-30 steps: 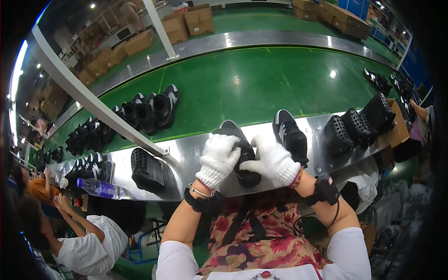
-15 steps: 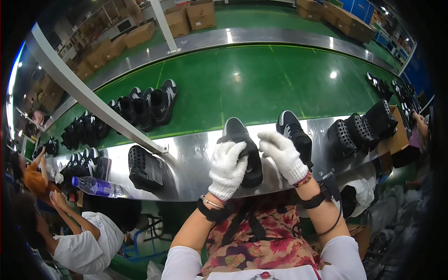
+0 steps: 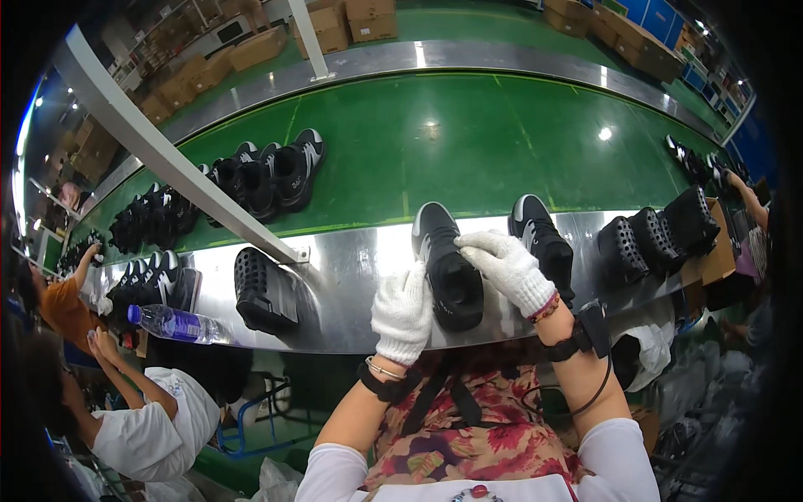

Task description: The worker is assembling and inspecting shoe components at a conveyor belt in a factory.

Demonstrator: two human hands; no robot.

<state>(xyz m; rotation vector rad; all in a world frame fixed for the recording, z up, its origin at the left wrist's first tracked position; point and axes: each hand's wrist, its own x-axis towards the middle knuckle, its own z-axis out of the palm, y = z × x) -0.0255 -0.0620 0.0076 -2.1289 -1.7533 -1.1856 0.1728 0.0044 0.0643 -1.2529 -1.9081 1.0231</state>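
Note:
A black sneaker [image 3: 456, 293] with a light grey toe stands on the metal ledge in front of me, toe pointing away. My left hand [image 3: 402, 315], in a white knit glove, is closed against the sneaker's left side. My right hand [image 3: 508, 273], gloved the same way, reaches over from the right, its fingers drawn together at the lace area near the shoe's opening. Those fingertips partly hide the laces. Just right of it stands a second black sneaker [image 3: 545, 251], beyond the right hand and touched by neither.
The metal ledge [image 3: 360, 284] borders a green belt [image 3: 435, 151] bearing rows of black sneakers [image 3: 293, 171] at left. Black blocks with rounded studs [image 3: 261, 289] stand either side, several at right near a carton [image 3: 711, 238]. A bottle [image 3: 176, 322], slanting white post [image 3: 167, 138] and co-workers [image 3: 159, 427] are left.
My left hand has moved from the sneaker's opening to its left side. My right hand has come in from between the two shoes onto the lace area. The view has shifted slightly.

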